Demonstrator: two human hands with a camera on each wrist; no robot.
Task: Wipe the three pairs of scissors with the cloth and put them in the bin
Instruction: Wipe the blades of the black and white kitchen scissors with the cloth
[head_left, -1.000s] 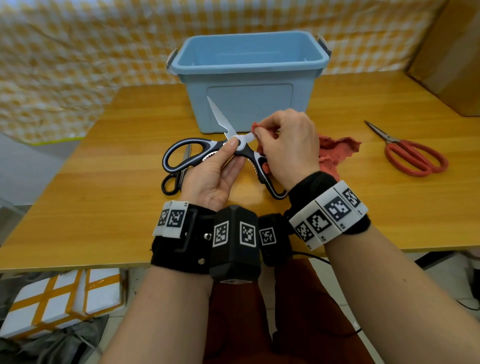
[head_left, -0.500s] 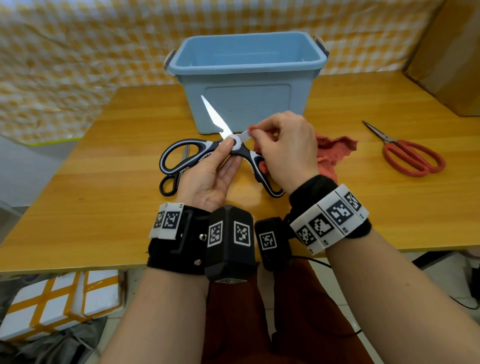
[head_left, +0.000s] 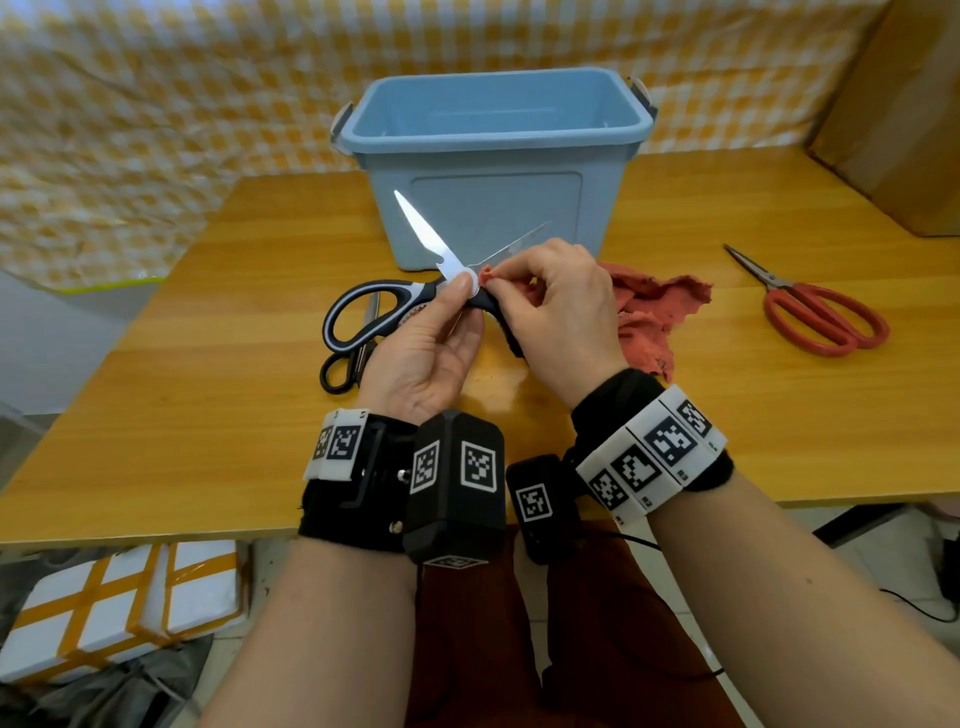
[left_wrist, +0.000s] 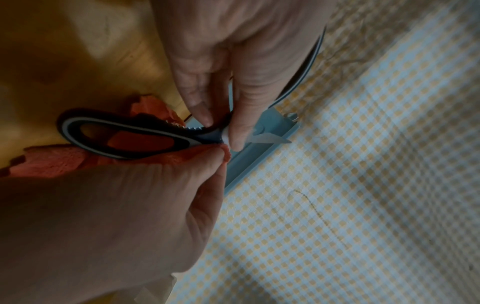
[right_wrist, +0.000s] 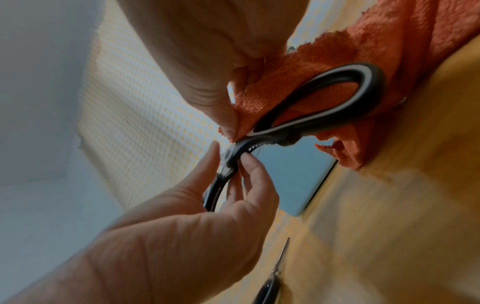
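Red cloth (head_left: 644, 306) pinched in the right hand (head_left: 556, 306) rubs the black-and-white scissors (head_left: 415, 291) gripped by the left hand (head_left: 426, 353) at centre frame, before the seemingly empty bin (head_left: 493, 156); two pairs wait.

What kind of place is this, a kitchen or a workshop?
Probably neither: it looks like a makeshift recording setup. A yellow checked cloth backdrop hangs behind a bare wooden table, and taped white cartons sit on the floor.

No readable text is found; only black-and-white square code markers are carried on the wristbands (head_left: 652, 460).
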